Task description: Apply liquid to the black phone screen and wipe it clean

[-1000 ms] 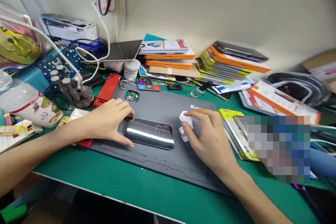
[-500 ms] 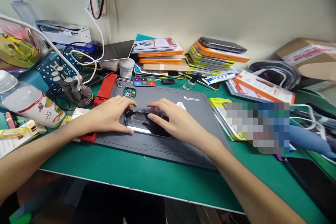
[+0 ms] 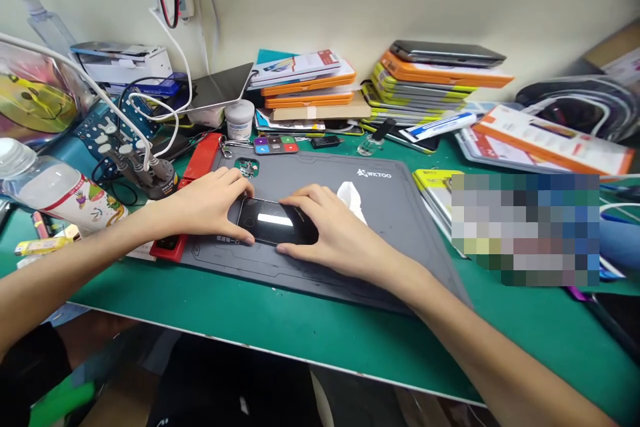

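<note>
A dark, glossy smartphone [image 3: 273,223] lies on a grey work mat [image 3: 320,277], with a bright reflection across its face. My left hand [image 3: 213,203] holds its left end, thumb along the near edge and fingers at the far edge. Round the right end, my right hand [image 3: 337,227] is curled in the same way, thumb on the near edge. That end of the phone is partly hidden by the right hand. A crumpled white tissue [image 3: 351,199] sits just beyond my right hand. Small metal parts [image 3: 247,168] lie in the mat's recess beyond my left hand.
Left are a screwdriver stand [image 3: 143,170], a patterned bottle [image 3: 80,197] and a red holder [image 3: 200,159]. Along the wall stand a white tub [image 3: 240,120] and stacked boxes [image 3: 425,90]. A small glass bottle [image 3: 370,143] stands behind the mat. Flat packages [image 3: 550,143] lie at right.
My right thumb has moved from over the phone's face to its near edge, and the right hand has closed round that end. The left hand stays at the left end. The view has shifted slightly.
</note>
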Tool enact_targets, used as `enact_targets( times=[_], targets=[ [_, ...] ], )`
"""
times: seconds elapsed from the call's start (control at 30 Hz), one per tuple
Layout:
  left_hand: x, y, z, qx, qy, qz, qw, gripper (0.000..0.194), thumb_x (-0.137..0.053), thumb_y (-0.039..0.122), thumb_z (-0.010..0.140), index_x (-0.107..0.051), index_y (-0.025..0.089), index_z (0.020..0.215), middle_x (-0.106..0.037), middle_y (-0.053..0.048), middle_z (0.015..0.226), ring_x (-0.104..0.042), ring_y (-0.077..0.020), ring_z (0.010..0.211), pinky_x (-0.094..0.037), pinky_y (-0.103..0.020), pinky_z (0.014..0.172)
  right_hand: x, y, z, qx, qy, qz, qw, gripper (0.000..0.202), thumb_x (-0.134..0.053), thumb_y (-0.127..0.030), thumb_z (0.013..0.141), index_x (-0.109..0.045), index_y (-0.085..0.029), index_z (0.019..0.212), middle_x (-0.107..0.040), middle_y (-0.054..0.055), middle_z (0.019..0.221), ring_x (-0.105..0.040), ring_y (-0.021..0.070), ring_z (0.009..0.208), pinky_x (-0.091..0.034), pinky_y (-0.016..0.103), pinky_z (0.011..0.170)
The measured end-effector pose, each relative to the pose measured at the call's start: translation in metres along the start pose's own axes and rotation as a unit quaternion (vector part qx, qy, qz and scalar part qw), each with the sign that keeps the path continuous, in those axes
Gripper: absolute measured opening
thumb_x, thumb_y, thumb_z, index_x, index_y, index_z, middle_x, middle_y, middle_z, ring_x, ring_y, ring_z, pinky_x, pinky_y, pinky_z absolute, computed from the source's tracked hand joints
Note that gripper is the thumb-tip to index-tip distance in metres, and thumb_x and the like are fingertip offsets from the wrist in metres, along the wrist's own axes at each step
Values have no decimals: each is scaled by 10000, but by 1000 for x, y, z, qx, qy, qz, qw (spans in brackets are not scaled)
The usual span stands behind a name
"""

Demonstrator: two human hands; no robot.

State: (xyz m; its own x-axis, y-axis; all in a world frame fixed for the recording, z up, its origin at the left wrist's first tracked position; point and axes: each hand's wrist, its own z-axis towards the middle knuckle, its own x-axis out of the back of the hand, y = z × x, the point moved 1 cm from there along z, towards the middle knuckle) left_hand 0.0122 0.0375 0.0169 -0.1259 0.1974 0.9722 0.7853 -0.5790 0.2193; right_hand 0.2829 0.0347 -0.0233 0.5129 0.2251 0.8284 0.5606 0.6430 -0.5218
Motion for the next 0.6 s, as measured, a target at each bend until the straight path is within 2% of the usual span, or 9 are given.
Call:
enact_targets(
  times=[0.1,0.2,0.27,0.37,0.47,0.6],
  targets=[
    [-1,-7,6,19,24,-109,994,763,-902,620,762,-590,204,1320,-652,-92,1263,-623,-288,1170,-502,-383,983,-4,-3,-1,-26,41,18,999,586,-860,-448,839,-614,-242,1330,-633,141,1321,-658,359,1220,-619,537,968],
    [-6,-11,15,26,27,-235,971,777,-885,453,812,-498,228,1446,-669,-59,1157,-659,-224,1030,-540,-354,884,-5,-5,-3,-76,69,29,994,660,-839,-463,853,-565,-241,1411,-610,164,1401,-675,377,1234,-649,530,889],
    [-9,-13,22,22,28,-323,946,857,-862,379,822,-412,245,1540,-683,-59,1152,-669,-189,941,-555,-338,826,-2,-4,-3,-114,80,64,988,740,-801,-518,886,-511,-251,1513,-618,170,1428,-677,382,1256,-644,552,919],
    [-12,-15,31,25,40,-432,901,982,-823,322,830,-280,285,1648,-667,-127,1363,-713,-176,951,-601,-351,838,4,-4,-5,-170,84,165,968,796,-678,-616,966,-423,-264,1632,-626,165,1457,-672,351,1296,-604,564,1047],
    [-10,-17,35,32,73,-475,876,936,-758,336,893,-254,286,1681,-597,-189,1534,-750,-210,1054,-628,-404,938,4,-13,-8,-182,42,313,931,704,-548,-566,1049,-387,-287,1675,-645,147,1453,-718,288,1222,-613,530,1059],
    [-9,-13,37,58,108,-515,848,790,-714,374,954,-366,210,1644,-621,-219,1538,-701,-283,1291,-579,-462,1077,-6,-32,-10,-144,-14,515,845,660,-495,-437,1090,-287,-378,1714,-659,111,1479,-742,244,1211,-677,486,967]
  ],
)
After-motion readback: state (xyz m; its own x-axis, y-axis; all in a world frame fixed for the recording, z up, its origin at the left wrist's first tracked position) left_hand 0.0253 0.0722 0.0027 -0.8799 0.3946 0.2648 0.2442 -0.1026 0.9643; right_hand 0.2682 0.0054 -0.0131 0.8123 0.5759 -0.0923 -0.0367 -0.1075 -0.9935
